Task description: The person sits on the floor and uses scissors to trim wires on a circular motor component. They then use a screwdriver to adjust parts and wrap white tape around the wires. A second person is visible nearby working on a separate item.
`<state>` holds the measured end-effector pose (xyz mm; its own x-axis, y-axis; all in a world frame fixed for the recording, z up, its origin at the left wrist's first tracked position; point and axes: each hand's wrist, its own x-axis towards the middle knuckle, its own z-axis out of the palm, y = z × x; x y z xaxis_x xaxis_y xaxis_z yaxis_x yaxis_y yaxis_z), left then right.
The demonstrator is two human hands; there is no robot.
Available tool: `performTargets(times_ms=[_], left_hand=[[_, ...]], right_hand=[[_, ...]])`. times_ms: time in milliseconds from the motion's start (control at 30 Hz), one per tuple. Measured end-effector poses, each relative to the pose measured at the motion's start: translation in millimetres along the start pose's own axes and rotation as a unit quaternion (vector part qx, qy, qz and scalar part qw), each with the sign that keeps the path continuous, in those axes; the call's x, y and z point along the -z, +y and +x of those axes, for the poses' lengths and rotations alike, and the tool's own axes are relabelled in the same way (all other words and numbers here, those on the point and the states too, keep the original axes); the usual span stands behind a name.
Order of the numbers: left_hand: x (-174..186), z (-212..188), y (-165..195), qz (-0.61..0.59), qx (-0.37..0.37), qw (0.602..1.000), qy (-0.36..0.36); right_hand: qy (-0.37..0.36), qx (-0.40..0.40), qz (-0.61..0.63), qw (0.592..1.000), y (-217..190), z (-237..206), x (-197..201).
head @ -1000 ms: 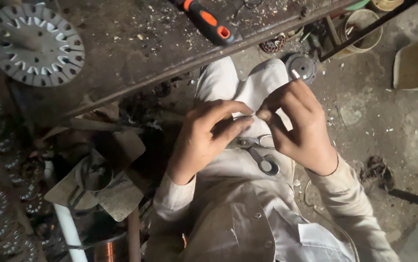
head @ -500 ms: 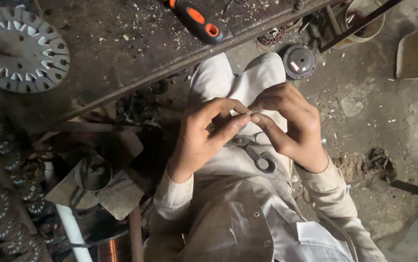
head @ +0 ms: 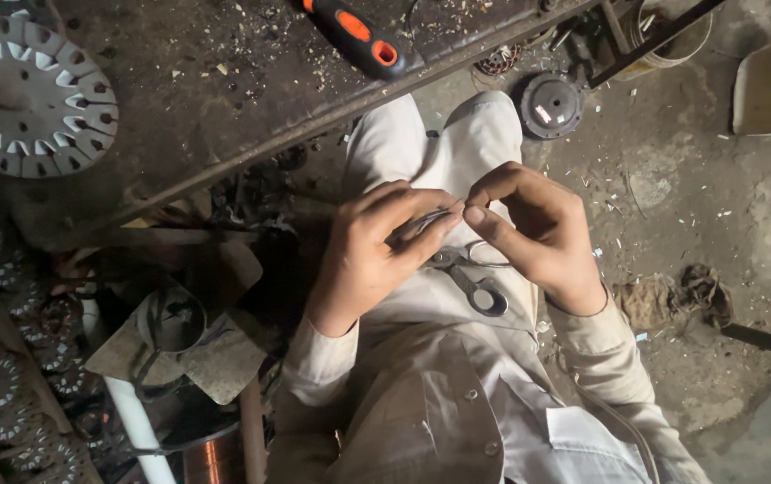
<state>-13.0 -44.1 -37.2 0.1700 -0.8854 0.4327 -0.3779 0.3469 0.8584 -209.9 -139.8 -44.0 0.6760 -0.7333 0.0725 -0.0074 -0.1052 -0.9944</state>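
Observation:
My left hand (head: 376, 255) and my right hand (head: 538, 233) meet over my lap, fingertips almost touching. Between them they pinch a thin dark strip or bundle of wire (head: 428, 221); the left thumb and fingers are closed along it and the right forefinger and thumb press on its end. A pair of scissors (head: 473, 280) lies on my pale trousers just below the hands, partly hidden by the left fingers. What exactly the thin piece is I cannot tell.
A dirty workbench (head: 224, 99) runs across the top, bearing an orange-and-black tool handle (head: 356, 36) and a round slotted metal disc (head: 31, 94). A dark round motor part (head: 553, 105) and a rag (head: 681, 296) lie on the floor. A copper wire spool (head: 213, 459) stands at the lower left.
Both hands stay together on the thin piece; the fingers have shifted slightly along it. The view has drifted a little, so the bench and hands sit lower in frame.

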Motion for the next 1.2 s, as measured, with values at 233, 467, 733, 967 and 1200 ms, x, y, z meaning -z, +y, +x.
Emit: performTargets(times_ms=[233,467,733,967,1200], left_hand=[[4,-2,-4,-0.040,0.084,0.996,0.016],[9,-7,-9,-0.059,0.137,0.987,0.064],[26,-16,-4,-0.052,0.115,0.979,0.159],[65,-30,-4,-0.004,0.114,0.945,0.305],[61,-30,-12,-0.058,0.127,0.930,0.340]], right_hand=[[-0.084,0.016,-0.366,0.927,63,-35,11],[-0.204,0.022,-0.580,0.788,111,-101,12],[-0.338,-0.114,-0.427,0.831,147,-44,21],[-0.318,-0.181,-0.069,0.928,126,-36,22],[-0.082,0.122,-0.064,0.987,98,-28,-48]])
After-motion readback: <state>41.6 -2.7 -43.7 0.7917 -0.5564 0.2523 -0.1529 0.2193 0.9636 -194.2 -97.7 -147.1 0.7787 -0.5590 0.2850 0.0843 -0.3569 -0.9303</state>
